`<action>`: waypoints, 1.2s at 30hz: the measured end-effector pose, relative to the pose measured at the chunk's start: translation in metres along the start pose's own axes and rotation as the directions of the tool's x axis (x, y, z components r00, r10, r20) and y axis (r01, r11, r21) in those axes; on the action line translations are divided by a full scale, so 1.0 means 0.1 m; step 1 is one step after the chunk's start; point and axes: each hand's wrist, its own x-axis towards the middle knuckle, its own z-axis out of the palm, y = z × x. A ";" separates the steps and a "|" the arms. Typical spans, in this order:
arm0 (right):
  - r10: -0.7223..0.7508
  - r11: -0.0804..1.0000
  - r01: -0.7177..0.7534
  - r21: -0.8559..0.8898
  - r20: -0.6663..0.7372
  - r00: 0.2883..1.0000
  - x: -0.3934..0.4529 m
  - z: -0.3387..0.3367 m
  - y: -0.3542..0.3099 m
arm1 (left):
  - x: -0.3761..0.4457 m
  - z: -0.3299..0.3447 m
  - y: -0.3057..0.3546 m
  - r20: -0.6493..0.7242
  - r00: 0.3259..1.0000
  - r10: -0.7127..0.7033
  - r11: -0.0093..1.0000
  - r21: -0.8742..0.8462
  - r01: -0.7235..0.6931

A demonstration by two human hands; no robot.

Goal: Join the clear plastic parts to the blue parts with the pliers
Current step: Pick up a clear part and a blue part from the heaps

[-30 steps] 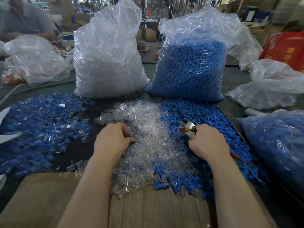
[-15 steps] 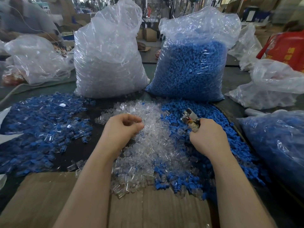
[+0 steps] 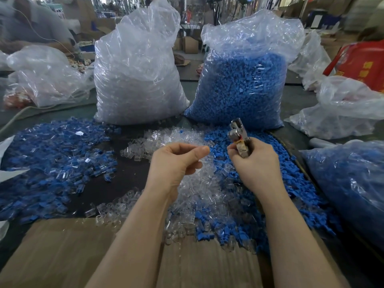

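Pliers [image 3: 239, 138] upright in right fist [image 3: 254, 163]

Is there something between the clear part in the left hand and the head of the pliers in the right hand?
Nothing visible. The left hand pinches a clear part at its fingertips, and the pliers gripped by the right hand point up beside it. Only an open gap above the loose parts separates them.

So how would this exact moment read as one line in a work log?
left hand: pinching clear part | right hand: gripping pliers, raised | parts not joined yet
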 end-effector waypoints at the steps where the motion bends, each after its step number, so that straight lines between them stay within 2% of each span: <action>1: -0.006 0.999 0.006 0.053 -0.003 1.000 0.00 0.01 -0.01 | 0.00 0.01 0.00 -0.015 1.000 -0.009 1.000 -0.023 0.009; 5: -0.078 0.961 0.079 0.265 -0.015 0.997 -0.05 0.02 -0.08 | 0.00 0.02 0.01 -0.006 0.998 -0.063 0.982 -0.178 0.061; 8: -0.150 0.918 0.143 0.371 -0.010 0.989 -0.08 0.02 -0.14 | -0.01 0.03 0.02 0.009 0.998 -0.066 0.977 -0.202 0.067; 12: -0.199 0.901 0.186 0.391 -0.008 0.980 -0.11 0.05 -0.17 | -0.02 0.06 0.02 -0.002 1.000 -0.010 0.987 -0.162 0.009; 20: -0.181 0.938 0.198 0.284 -0.085 0.980 -0.12 0.14 -0.13 | -0.07 0.15 0.02 -0.022 0.997 0.074 0.989 -0.124 -0.076; 24: -0.166 0.941 0.189 0.282 -0.104 0.981 -0.13 0.18 -0.16 | -0.09 0.20 0.02 -0.068 0.985 0.160 0.986 -0.037 -0.163; 29: -0.118 0.925 0.140 0.352 -0.084 0.990 -0.14 0.22 -0.19 | -0.10 0.24 -0.01 -0.141 0.936 0.324 0.943 0.132 -0.306; 36: -0.109 0.923 0.106 0.370 -0.014 0.994 -0.12 0.20 -0.17 | -0.11 0.23 -0.06 -0.130 0.875 0.466 0.857 0.313 -0.410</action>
